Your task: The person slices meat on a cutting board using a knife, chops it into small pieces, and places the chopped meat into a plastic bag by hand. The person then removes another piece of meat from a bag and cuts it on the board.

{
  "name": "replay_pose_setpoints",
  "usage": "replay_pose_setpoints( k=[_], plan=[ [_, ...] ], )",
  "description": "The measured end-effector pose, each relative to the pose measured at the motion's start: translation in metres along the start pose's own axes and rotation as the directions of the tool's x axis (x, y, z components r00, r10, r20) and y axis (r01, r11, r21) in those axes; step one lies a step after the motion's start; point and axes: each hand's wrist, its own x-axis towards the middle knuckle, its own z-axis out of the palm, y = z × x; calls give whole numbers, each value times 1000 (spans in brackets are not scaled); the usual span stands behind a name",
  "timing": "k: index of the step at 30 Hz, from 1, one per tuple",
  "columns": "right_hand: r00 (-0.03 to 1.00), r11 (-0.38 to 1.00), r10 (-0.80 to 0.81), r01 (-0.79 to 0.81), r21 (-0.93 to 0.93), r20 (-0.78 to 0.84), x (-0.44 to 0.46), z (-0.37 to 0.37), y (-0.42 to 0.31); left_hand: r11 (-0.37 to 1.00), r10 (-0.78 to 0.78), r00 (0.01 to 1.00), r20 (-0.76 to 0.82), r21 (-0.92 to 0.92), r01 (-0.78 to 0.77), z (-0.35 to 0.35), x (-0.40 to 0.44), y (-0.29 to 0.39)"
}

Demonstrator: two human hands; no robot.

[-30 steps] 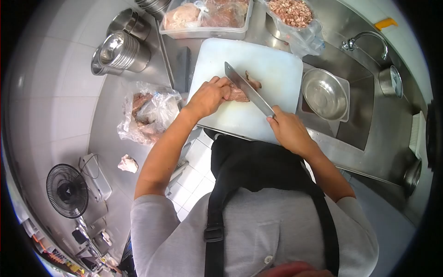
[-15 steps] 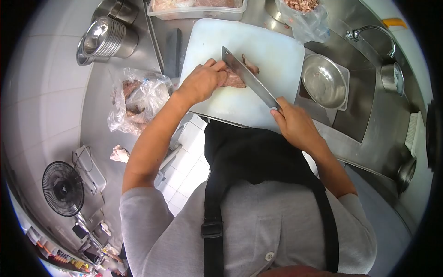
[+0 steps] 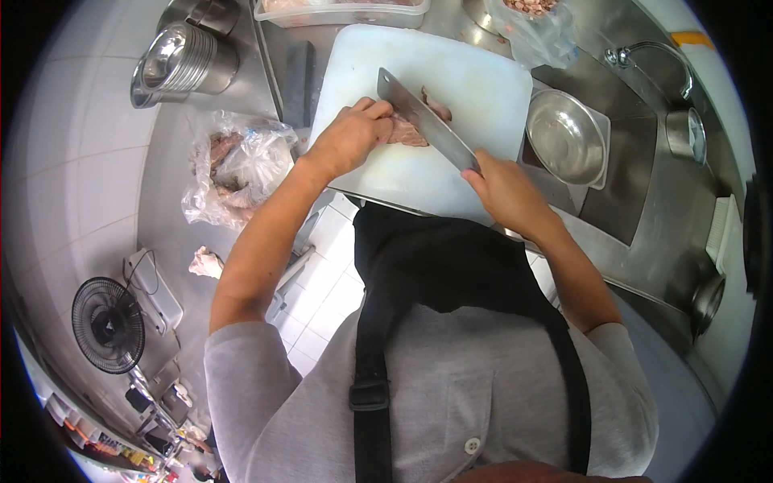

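Right hand [image 3: 507, 189] closed around knife [image 3: 427, 121], handle hidden. Left hand [image 3: 352, 137], fingers curled, held meat piece [image 3: 408, 133] on cutting board [image 3: 483, 76]; meat lay at left fingertips, blade alongside. Scrap [image 3: 436, 105] sat past blade.

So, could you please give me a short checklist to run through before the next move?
1. Right hand gripping the knife by its handle: ok.
2. Left hand on the left end of the meat: ok.
3. Meat lying on the cutting board: ok.
4. Left fingertips safely away from the blade: cannot tell; they look close.
5. Blade edge touching the meat: cannot tell.
6. Plastic bag off the board: ok.
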Motion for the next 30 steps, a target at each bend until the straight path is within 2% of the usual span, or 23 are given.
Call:
replay_pose_setpoints(
  k=[2, 4, 7, 10, 13, 16, 19, 21, 25, 26, 29, 30],
  plan=[
    [1000, 1000, 5, -5, -3, 22, 2, -2, -3, 1000, -13, 1000, 13, -7, 13, 1, -3, 2],
    [998, 999, 39, -39, -19, 39, 11, 2, -4, 1000, -9, 999, -41, -12, 8, 3, -6, 3],
    [999, 999, -28, 26, 34, 42, 23, 8, 8, 999, -24, 999, -30, -40, 23, 6, -8, 2],
    [994, 997, 73, -74, 5, 76, 18, 4, -4, 1000, -23, 998, -56, -13, 22, 5, -6, 3],
    [996, 991, -47, 55, 119, -70, 59, 63, 21, 999, -35, 996, -85, 12, 36, 9, -14, -5],
    [1000, 999, -17, 17, 30, 3, 52, 48, -1, 999, -43, 994, -96, -12, 42, 5, -13, -5],
    [1000, 999, -20, 21, 35, -24, 40, 45, -5, 999, -35, 993, -113, -3, 35, 4, -14, 0],
    [998, 998, -57, 58, 20, -21, 47, 60, -2, 1000, -27, 992, -126, -1, 27, 12, -15, 2],
    [981, 987, -155, 149, -57, -115, 35, 51, 1, 999, -34, 989, -143, -6, 34, 9, -14, 10],
    [995, 995, -88, 86, -53, -45, 41, 64, 5, 998, -52, 990, -129, 26, 56, 12, -16, 12],
    [989, 993, -114, 110, -45, -98, 46, 77, 2, 998, -56, 988, -146, 33, 62, 12, -18, 13],
    [986, 991, -132, 128, -45, -103, 46, 75, -2, 996, -90, 982, -168, -21, 88, 12, -23, 17]
  ],
)
